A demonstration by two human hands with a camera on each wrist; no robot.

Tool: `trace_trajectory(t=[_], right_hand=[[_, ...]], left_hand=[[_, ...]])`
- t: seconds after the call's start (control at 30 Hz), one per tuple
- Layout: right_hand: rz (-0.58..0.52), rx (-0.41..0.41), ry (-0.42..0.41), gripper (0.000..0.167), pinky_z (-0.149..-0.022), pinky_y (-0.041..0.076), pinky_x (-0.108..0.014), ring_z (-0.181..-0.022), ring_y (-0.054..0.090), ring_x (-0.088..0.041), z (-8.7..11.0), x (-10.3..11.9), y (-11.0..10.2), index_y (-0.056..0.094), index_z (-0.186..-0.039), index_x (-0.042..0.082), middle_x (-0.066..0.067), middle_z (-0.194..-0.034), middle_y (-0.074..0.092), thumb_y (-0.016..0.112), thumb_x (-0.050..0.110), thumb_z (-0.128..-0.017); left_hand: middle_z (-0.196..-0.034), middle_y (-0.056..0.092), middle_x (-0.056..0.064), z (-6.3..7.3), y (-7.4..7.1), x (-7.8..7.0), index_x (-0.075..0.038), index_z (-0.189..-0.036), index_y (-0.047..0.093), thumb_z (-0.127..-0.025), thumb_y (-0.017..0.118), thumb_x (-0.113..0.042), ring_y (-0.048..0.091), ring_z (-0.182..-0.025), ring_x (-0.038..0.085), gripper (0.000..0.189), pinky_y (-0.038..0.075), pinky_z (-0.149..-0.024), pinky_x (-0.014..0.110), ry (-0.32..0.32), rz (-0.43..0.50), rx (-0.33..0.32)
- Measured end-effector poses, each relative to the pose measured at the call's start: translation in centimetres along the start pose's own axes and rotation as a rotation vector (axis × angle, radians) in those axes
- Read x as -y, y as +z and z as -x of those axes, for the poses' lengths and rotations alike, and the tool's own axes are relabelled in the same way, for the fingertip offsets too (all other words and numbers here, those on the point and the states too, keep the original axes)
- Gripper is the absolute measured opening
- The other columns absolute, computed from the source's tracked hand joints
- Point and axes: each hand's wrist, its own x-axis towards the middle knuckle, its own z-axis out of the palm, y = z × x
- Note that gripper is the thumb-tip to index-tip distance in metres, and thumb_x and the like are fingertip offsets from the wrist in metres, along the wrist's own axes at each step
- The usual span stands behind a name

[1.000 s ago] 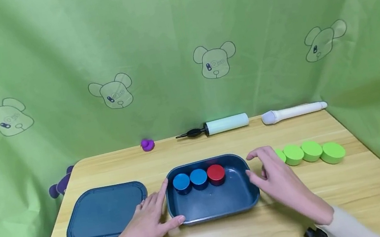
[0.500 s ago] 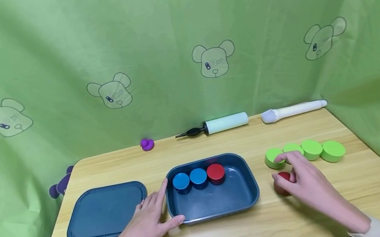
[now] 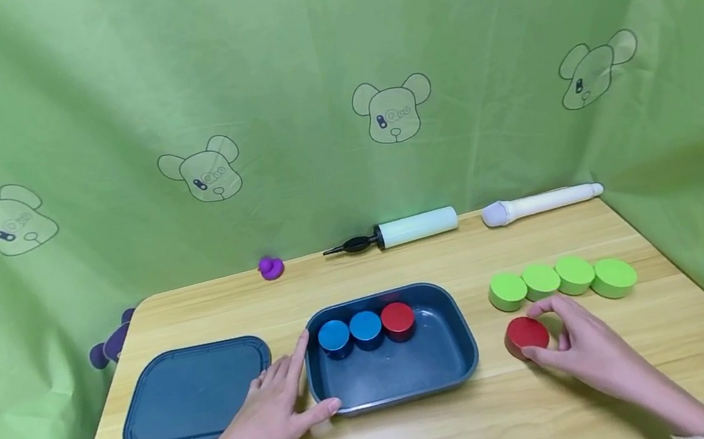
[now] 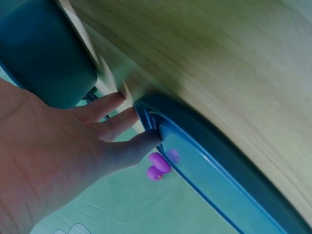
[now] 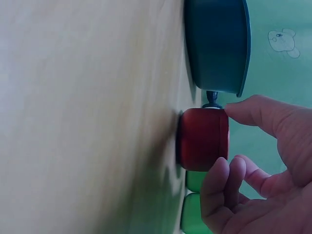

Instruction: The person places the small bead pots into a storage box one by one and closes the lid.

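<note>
My right hand [image 3: 585, 340] pinches a small red round tin [image 3: 525, 336] between thumb and fingers, to the right of a dark blue tray [image 3: 399, 400]. In the right wrist view, that tin [image 5: 202, 139] stands on the table with the thumb at one side of its lid. My left hand [image 3: 272, 411] lies with spread, straight fingers against the tray's left end; its fingertips touch the rim. Inside the tray stand two blue round tins [image 3: 334, 336] and another red tin [image 3: 398, 319], side by side along the back wall.
Several green round tins [image 3: 574, 274] stand in a row behind the right hand. A flat dark blue lid [image 3: 196, 397] lies left of the tray. Along the back edge are a purple duck [image 3: 271, 268], a hand pump [image 3: 416, 227] and a white microphone-shaped stick [image 3: 545, 203].
My right hand has moved right, from beside the tray's right rim to the red tin, and now pinches it. The left hand stays at the tray's left end.
</note>
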Motion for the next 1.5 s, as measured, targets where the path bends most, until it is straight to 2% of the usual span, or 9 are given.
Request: trace_trajectory(t=[0.17,0.53,1.0,1.5], right_hand=[[-0.046,0.054,0.037,0.058,-0.058,0.043,-0.029,-0.065,0.051,-0.013,0.1,-0.5,0.2,0.062,-0.131,0.012,-0.001,-0.076,0.052,0.097,0.021,-0.085],[-0.053,0.095,0.086,0.052,-0.060,0.044,-0.030,-0.067,0.052,-0.013,-0.1,-0.8,0.5,0.061,-0.129,0.012,0.000,-0.074,0.056,0.093,0.016,-0.088],[-0.029,0.057,0.098,0.048,-0.058,0.047,-0.030,-0.069,0.056,-0.016,-0.1,0.1,0.0,0.061,-0.129,0.016,-0.001,-0.075,0.059,0.089,0.019,-0.090],[-0.047,-0.005,0.046,0.046,-0.057,0.049,-0.029,-0.069,0.059,-0.016,-0.9,1.9,-0.4,0.061,-0.127,0.015,0.000,-0.076,0.062,0.090,0.022,-0.092]], left_hand=[[-0.173,0.034,0.020,0.0,0.0,0.0,-0.035,-0.176,-0.004,-0.099,0.062,-0.076,0.031,-0.155,0.055,0.109,0.020,-0.119,0.081,0.000,0.000,-0.001],[-0.173,0.033,0.021,0.0,0.0,-0.1,-0.035,-0.176,-0.004,-0.099,0.062,-0.076,0.030,-0.156,0.055,0.109,0.018,-0.119,0.081,-0.010,0.005,0.004],[-0.173,0.034,0.021,0.0,-0.1,-0.1,-0.035,-0.176,-0.005,-0.100,0.062,-0.075,0.030,-0.156,0.054,0.109,0.018,-0.120,0.081,-0.004,0.010,0.004],[-0.173,0.034,0.021,0.0,0.0,-0.1,-0.036,-0.176,-0.005,-0.100,0.063,-0.074,0.030,-0.156,0.054,0.109,0.018,-0.120,0.080,-0.005,0.010,-0.001]])
